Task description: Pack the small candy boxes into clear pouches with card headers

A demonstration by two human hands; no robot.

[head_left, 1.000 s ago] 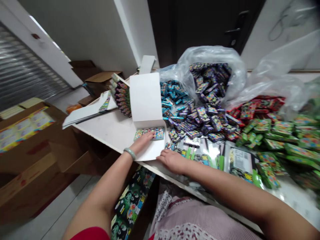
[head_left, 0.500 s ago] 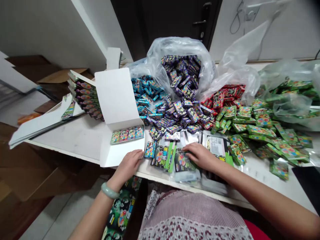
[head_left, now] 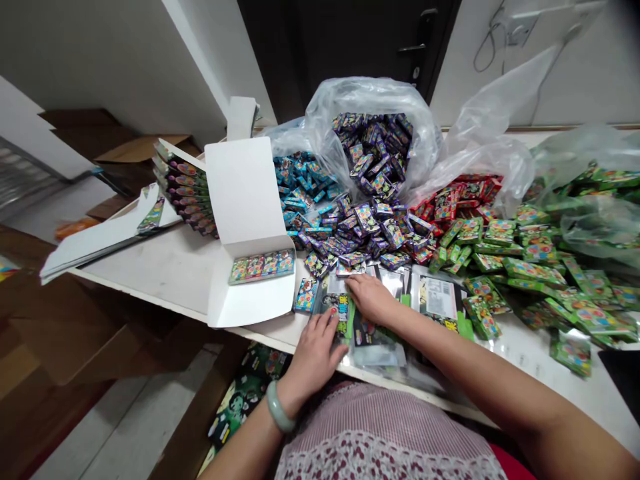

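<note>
My left hand (head_left: 314, 350), with a pale green bangle on the wrist, lies with fingers stretched out on a stack of clear plastic packets (head_left: 367, 333) with green headers at the table's near edge. My right hand (head_left: 371, 298) rests on the same packets just behind, fingers bent down onto them. To the left stands an open white box (head_left: 250, 257) with one row of small colourful boxes (head_left: 261, 266) inside. Whether either hand grips a packet is unclear.
Heaps of small boxes cover the table: blue (head_left: 300, 187), purple (head_left: 373, 200) spilling from a clear bag, red (head_left: 453, 197), green (head_left: 545, 267). Flat white cartons (head_left: 107, 233) and a filled stack (head_left: 185, 190) lie left. Brown cardboard boxes (head_left: 75, 333) stand on the floor.
My left hand left the white box and moved right onto the plastic packets. My right hand shifted left on the packets. The view turned right.
</note>
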